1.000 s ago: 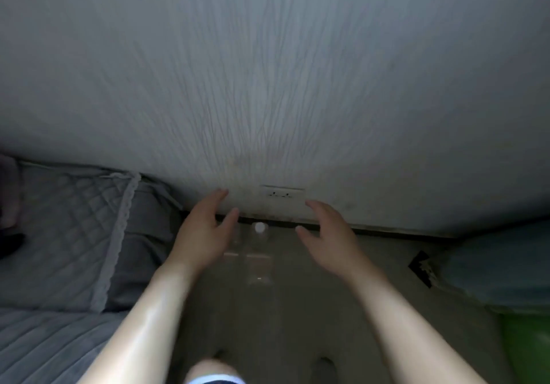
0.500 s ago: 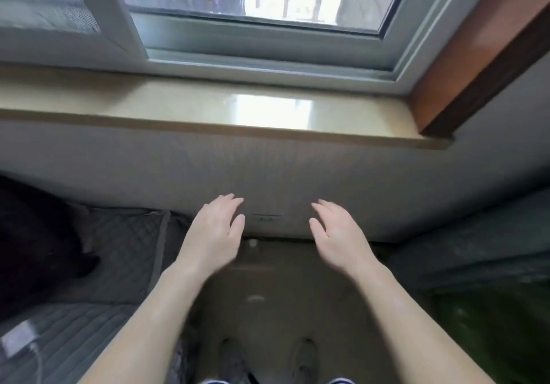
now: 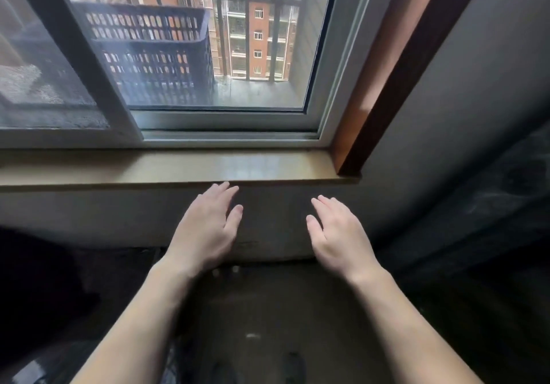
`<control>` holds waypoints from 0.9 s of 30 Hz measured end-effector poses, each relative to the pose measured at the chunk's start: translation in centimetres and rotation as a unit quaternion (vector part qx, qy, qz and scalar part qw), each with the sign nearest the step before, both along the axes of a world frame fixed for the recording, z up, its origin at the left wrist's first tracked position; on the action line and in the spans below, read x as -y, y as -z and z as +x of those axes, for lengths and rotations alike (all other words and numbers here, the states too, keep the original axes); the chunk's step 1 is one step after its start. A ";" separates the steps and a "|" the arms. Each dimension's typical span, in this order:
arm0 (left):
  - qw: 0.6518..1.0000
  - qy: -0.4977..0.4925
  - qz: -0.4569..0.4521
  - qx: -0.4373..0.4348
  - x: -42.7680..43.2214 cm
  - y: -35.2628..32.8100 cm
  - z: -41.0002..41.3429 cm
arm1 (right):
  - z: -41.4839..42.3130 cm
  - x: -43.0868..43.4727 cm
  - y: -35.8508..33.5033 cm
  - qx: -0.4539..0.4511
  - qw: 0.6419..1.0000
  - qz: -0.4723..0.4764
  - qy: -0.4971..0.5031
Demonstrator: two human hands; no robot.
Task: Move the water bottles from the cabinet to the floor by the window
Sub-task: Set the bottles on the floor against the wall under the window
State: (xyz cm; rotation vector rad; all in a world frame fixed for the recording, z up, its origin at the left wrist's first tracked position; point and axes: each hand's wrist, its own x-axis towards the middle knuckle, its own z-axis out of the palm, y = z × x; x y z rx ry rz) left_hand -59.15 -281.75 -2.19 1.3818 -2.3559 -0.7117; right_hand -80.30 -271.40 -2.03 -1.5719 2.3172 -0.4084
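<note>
My left hand point(image 3: 205, 228) and my right hand point(image 3: 339, 234) are both held out in front of me below the window sill point(image 3: 178, 169), fingers apart and holding nothing. Far below them, on the dark floor point(image 3: 268, 309) against the wall under the window point(image 3: 208, 56), two small pale bottle caps point(image 3: 235, 269) show faintly. The clear bottle bodies are too dim to make out. The cabinet is out of view.
A dark bed or sofa point(image 3: 44, 294) lies at the left. A dark covered piece of furniture point(image 3: 491, 234) stands at the right. A brown wooden window frame point(image 3: 395, 71) runs up on the right. A dark plastic crate point(image 3: 154, 56) sits outside the glass.
The view has tilted up from the floor to the window. Both hands have risen away from the bottles standing on the floor and stay empty.
</note>
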 end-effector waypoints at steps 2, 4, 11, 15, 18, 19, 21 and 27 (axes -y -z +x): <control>1.000 0.006 -0.015 0.006 -0.6 -1.5 -0.7 | -0.5 -0.7 -1.5 -0.007 1.000 -0.002 0.002; 1.000 0.011 -0.026 0.012 -1.4 -2.6 -1.3 | -0.9 -1.4 -2.7 -0.025 1.000 0.001 0.000; 0.999 0.024 -0.009 0.048 -3.9 -4.4 -3.5 | -2.6 -3.4 -5.0 -0.046 0.999 -0.026 -0.007; 0.998 0.026 -0.012 0.053 -5.6 -5.1 -5.1 | -3.8 -4.7 -5.8 -0.036 0.999 -0.038 -0.003; 0.998 0.033 -0.017 0.054 -6.6 -5.4 -6.6 | -4.8 -5.8 -6.2 -0.036 0.998 -0.045 0.002; 0.998 0.035 -0.019 0.054 -6.9 -5.4 -7.0 | -5.1 -6.1 -6.3 -0.037 0.998 -0.048 0.003; 0.997 0.039 -0.026 0.054 -7.4 -5.4 -7.9 | -5.7 -6.9 -6.3 -0.039 0.998 -0.048 0.004; 0.995 0.053 -0.062 0.056 -8.5 -5.6 -9.6 | -7.1 -8.9 -6.4 -0.045 0.998 -0.042 0.027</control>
